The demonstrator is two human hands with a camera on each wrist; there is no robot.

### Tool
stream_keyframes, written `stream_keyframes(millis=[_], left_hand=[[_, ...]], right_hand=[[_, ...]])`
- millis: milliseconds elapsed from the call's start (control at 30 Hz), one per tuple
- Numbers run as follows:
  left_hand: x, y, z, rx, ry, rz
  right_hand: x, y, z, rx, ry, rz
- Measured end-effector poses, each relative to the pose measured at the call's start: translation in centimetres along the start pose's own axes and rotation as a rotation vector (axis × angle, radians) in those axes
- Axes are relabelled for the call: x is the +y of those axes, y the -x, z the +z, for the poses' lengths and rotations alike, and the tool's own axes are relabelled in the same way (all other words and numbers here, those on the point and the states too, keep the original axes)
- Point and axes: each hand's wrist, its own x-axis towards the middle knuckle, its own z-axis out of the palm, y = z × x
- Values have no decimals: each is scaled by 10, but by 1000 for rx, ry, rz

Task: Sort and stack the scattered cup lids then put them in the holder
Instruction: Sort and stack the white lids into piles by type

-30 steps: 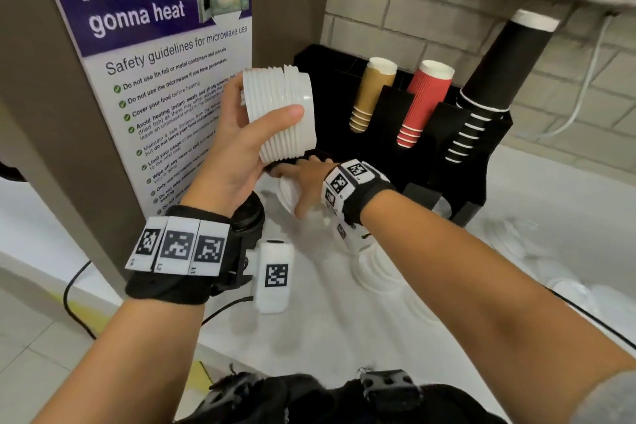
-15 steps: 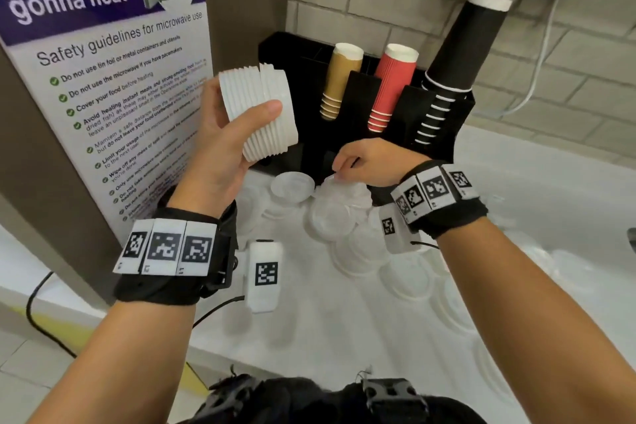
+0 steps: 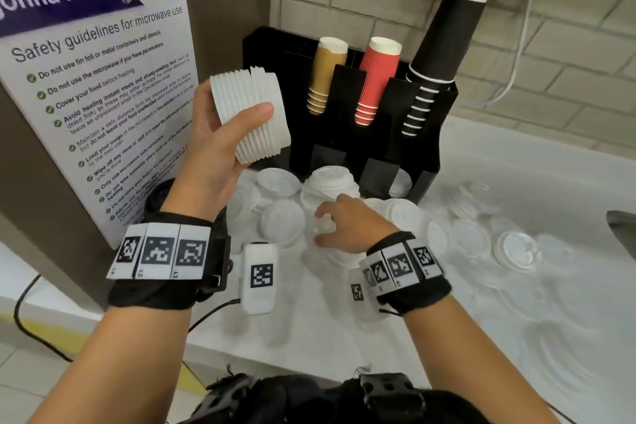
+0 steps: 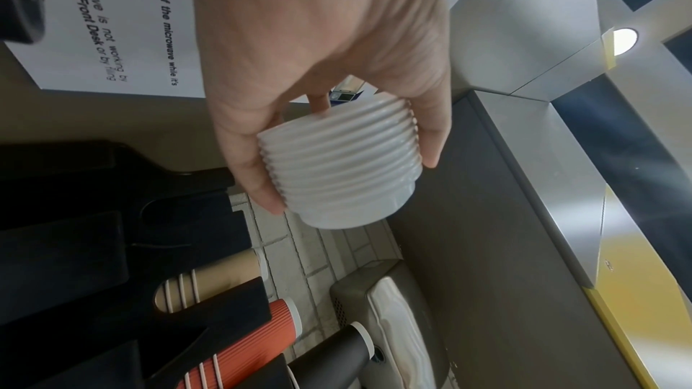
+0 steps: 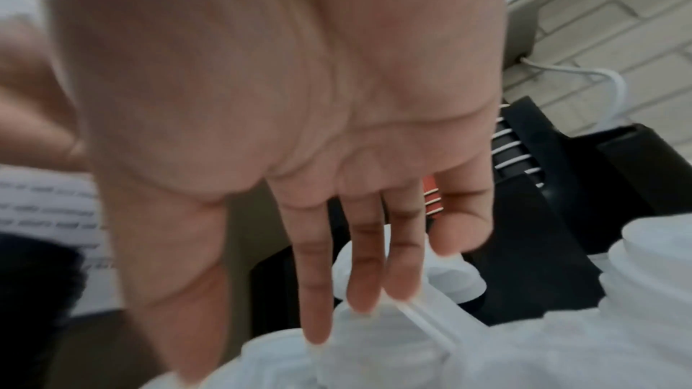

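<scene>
My left hand [image 3: 223, 134] grips a sideways stack of white cup lids [image 3: 249, 117], held up in front of the black holder [image 3: 423, 148]. The left wrist view shows the thumb and fingers wrapped round the lid stack [image 4: 340, 170]. Lower down, my right hand [image 3: 344, 220] hovers over the loose white lids [image 3: 282, 220] on the counter, just in front of a short pile of lids [image 3: 330, 182]. In the right wrist view the fingers [image 5: 359, 292] are straight and their tips touch the loose lids [image 5: 393, 345]; nothing is gripped.
The holder carries stacks of brown cups [image 3: 325, 76], red cups [image 3: 375, 79] and black cups [image 3: 444, 45]. More lids [image 3: 516, 248] lie scattered over the white counter to the right. A microwave safety poster [image 3: 103, 96] stands close on the left.
My right hand rose from under the stack to the holder's front, then came down toward me onto the loose lids. The left hand has kept the lid stack raised.
</scene>
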Motion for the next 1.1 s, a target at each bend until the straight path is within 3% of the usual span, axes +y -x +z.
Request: stream_keyframes(millis=[100,167,300,400,633,733,833,933,1000,1067,1100], left_hand=[[1,1,-2,-1,1,-1],[1,3,-2,-8,-3,-2],[1,5,-1,-15,-17,7],[-1,6,0,-11,-22,13],[-2,9,-1,-7,-25,9],[-2,10,-1,-3,-30,11],[0,12,-1,-10,-32,11],[0,12,1,-7,-38,11],[0,12,1,-5,-38,9],[1,11,1,-1,-30,4],[1,11,1,1,-27,3]], right_hand=[[10,-6,-9,282,-138,37],[18,-12,-19,372,-203,102],[20,-28,-26,191,-198,90],[15,-38,-18,144,-143,21],[10,-49,-16,365,-143,-152],[14,-50,-17,465,-114,-157],[20,-45,-19,477,-76,-116],[27,-37,-25,354,0,-61],[27,-30,-28,362,89,-39],[19,-21,-31,460,134,-91],[14,-16,-32,443,98,-161]])
